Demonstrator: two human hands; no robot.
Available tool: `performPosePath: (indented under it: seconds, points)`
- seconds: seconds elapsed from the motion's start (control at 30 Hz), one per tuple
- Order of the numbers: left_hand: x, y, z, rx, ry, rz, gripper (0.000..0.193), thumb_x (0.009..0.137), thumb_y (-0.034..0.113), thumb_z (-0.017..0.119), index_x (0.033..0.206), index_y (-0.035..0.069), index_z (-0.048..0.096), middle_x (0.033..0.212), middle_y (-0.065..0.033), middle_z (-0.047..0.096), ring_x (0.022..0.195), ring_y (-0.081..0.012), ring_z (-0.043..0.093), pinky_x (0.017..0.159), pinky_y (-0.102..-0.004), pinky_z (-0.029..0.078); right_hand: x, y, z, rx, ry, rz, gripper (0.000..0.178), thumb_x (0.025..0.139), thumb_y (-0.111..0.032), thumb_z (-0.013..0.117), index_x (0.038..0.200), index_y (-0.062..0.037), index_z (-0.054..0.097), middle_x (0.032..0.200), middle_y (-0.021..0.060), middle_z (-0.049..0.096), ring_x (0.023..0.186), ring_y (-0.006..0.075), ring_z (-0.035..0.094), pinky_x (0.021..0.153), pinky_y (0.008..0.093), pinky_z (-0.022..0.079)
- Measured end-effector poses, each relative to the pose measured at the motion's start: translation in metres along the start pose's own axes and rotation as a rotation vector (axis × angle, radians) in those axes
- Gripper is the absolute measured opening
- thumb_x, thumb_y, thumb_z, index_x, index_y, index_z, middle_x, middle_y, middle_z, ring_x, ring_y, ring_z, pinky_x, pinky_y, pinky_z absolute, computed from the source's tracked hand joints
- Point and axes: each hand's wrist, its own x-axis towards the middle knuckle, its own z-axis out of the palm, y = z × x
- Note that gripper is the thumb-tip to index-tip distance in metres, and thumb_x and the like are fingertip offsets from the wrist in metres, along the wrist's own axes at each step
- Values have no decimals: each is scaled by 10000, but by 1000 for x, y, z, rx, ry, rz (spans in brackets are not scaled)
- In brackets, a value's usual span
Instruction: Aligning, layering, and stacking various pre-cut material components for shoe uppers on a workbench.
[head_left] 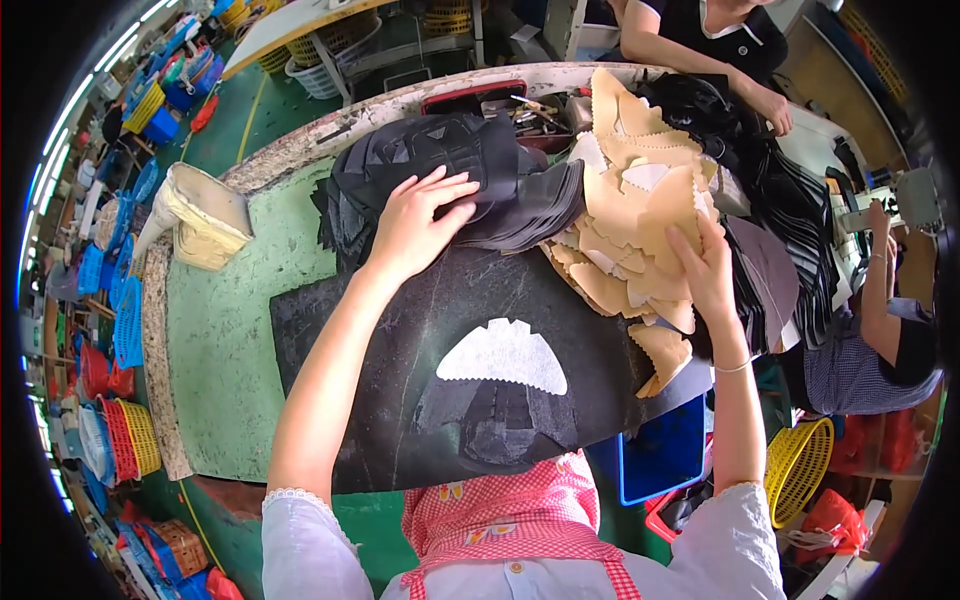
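Observation:
My left hand (422,222) lies with its fingers stretched out on a stack of black cut pieces (400,160). To the right, my right hand (708,272) has thumb and fingers around the edge of a beige cut piece (665,225) with a toothed edge, on a heap of similar pieces. In front of me a white half-round piece (505,358) with a zigzag lower edge sits on a black mat (370,350). It overlaps a dark grey piece (500,425) that lies nearer my apron.
A yellowish-white container (212,222) stands on the green tabletop (220,370) at left. Behind the stacks is a red tray of tools (472,97). Black strips (800,230) hang at right. One co-worker's arm (690,55) rests at the far side; another person (880,330) sits right. A blue bin (662,455) stands below.

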Motion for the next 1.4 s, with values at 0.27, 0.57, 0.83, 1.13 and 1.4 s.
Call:
performPosePath:
  seconds: [0.27, 0.57, 0.83, 1.13, 1.4]
  points:
    - [-31, 28, -25, -64, 12, 3, 209, 882, 266, 726, 943, 71, 771, 1005, -74, 731, 967, -248, 653, 896, -362, 514, -24, -65, 50, -119, -326, -146, 247, 929, -176, 697, 993, 31, 576, 823, 114, 626, 725, 181, 631, 630, 323, 491]
    - [-26, -26, -14, -699, 253, -245, 199, 987, 211, 615, 975, 17, 659, 891, -20, 648, 896, -92, 583, 848, -269, 461, -4, -83, 169, -92, -447, -704, 342, 863, -230, 666, 1088, 26, 636, 1080, 232, 658, 1024, 409, 629, 916, 458, 494]
    - [-79, 15, -149, -979, 1061, -268, 199, 1036, 258, 559, 973, 74, 600, 1014, 4, 632, 941, -84, 609, 865, -271, 498, 6, -78, 142, 368, -530, -36, 314, 973, -242, 658, 1155, 9, 607, 1031, 59, 690, 983, 107, 601, 865, 313, 508]
    - [-114, 78, -8, -627, 158, -201, 187, 1014, 216, 597, 1020, 30, 595, 902, -15, 606, 804, -73, 543, 729, -245, 456, -22, -93, 63, 260, -403, 188, 288, 972, -286, 599, 1003, -13, 686, 742, 10, 608, 626, 69, 580, 554, 271, 477]
    - [-111, 110, -24, -1057, -689, -136, 292, 1091, 224, 417, 904, 15, 499, 694, 1, 533, 635, -77, 505, 600, -267, 426, -25, -126, 31, -338, -1233, -60, 240, 841, -261, 785, 781, -42, 709, 621, 48, 614, 585, 115, 560, 567, 303, 447]
